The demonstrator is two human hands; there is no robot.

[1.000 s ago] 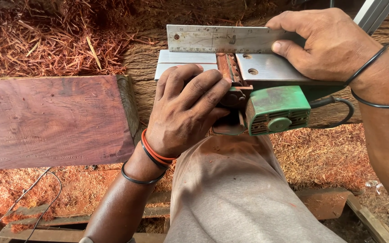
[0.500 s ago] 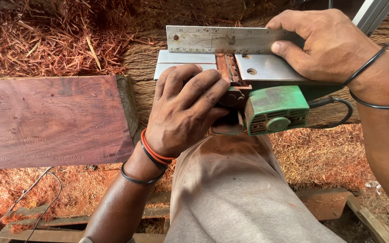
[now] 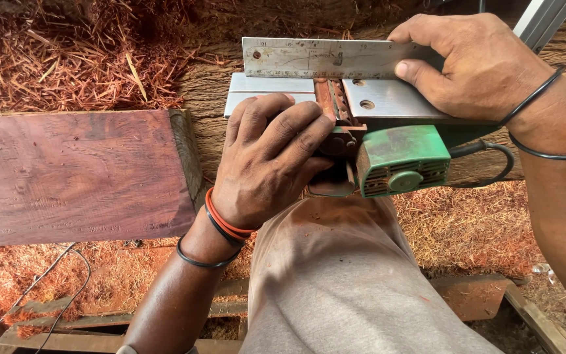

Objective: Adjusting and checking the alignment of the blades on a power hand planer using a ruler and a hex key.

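On the upturned green electric planer (image 3: pixel 404 160) resting on the lap, right hand (image 3: pixel 476 65) pinched a steel ruler (image 3: pixel 335 58) edge-down across the sole as a straightedge, while left hand (image 3: pixel 270 160) curled over the blade drum (image 3: pixel 333 105), steadying it.

Head view. Left hand (image 3: pixel 266 167) gripped the upturned green electric planer (image 3: pixel 388 147), fingers (image 3: pixel 296 128) beside its cutter slot. Right hand (image 3: pixel 476 62) pressed a steel ruler (image 3: pixel 322 58) against the planer's sole, just beyond the left fingertips.
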